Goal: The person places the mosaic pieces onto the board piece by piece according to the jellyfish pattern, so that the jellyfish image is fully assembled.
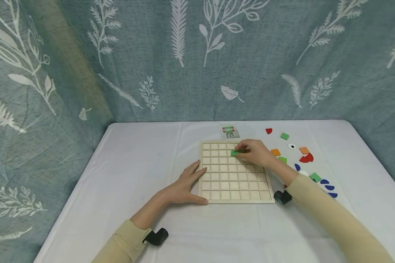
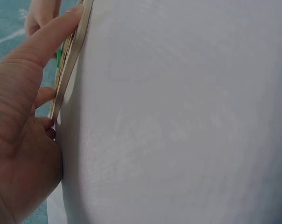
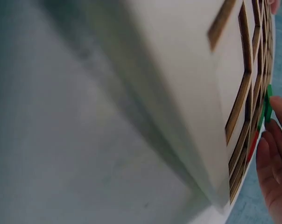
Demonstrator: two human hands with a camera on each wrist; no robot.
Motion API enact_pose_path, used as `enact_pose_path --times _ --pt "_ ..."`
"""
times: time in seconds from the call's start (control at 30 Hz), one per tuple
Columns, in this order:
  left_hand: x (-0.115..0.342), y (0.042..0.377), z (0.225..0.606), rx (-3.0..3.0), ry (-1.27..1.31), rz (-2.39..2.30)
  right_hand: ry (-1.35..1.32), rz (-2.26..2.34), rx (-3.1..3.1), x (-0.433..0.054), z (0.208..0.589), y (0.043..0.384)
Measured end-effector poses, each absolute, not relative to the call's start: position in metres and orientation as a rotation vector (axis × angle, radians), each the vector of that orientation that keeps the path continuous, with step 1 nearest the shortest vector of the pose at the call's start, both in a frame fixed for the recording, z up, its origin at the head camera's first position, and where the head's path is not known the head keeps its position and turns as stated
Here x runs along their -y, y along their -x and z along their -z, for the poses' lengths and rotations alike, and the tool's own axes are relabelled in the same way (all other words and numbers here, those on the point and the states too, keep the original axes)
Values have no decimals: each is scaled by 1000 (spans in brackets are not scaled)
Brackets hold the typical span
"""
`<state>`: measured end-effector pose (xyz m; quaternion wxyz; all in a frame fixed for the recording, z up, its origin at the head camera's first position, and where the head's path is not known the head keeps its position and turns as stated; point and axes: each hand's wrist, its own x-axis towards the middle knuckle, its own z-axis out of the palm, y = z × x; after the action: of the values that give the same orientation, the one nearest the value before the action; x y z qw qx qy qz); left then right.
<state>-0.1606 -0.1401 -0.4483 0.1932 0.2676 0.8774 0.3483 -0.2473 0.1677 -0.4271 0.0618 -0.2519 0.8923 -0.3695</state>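
A pale wooden grid board (image 1: 224, 176) with square compartments lies on the table. Over its upper part my right hand (image 1: 256, 152) pinches a green square tile (image 3: 269, 103) between thumb and fingers. The tile stands tilted at the board's surface in the right wrist view. Beside it, another green piece (image 3: 261, 117) and a red piece (image 3: 253, 144) sit in the grid, partly hidden by the hand in the head view. My left hand (image 1: 184, 186), fingers spread, rests against the board's left edge, with thumb at the lower left corner.
A small pattern card (image 1: 229, 131) lies behind the board. To the right are scattered orange tiles (image 1: 275, 152), green tiles (image 1: 284, 136), red quarter-round pieces (image 1: 269, 130), blue half-round pieces (image 1: 329, 187) and a white disc with a black dot (image 1: 291, 146). A patterned curtain (image 1: 191, 87) hangs behind.
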Motion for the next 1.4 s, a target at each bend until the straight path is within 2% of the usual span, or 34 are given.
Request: enact_pose_path --times 0.3,0.43,0.87,1.4 --pt "140 161 449 -2463 -740 -970 898 1071 -2708 -160 428 249" --pt "140 161 448 -2457 -744 -979 880 1075 -2706 -161 430 248" --pt "140 160 447 -2460 -734 -967 340 1267 -2745 -213 424 249" --pt "140 159 447 -2469 -746 -966 -156 1100 -2943 -288 425 267"
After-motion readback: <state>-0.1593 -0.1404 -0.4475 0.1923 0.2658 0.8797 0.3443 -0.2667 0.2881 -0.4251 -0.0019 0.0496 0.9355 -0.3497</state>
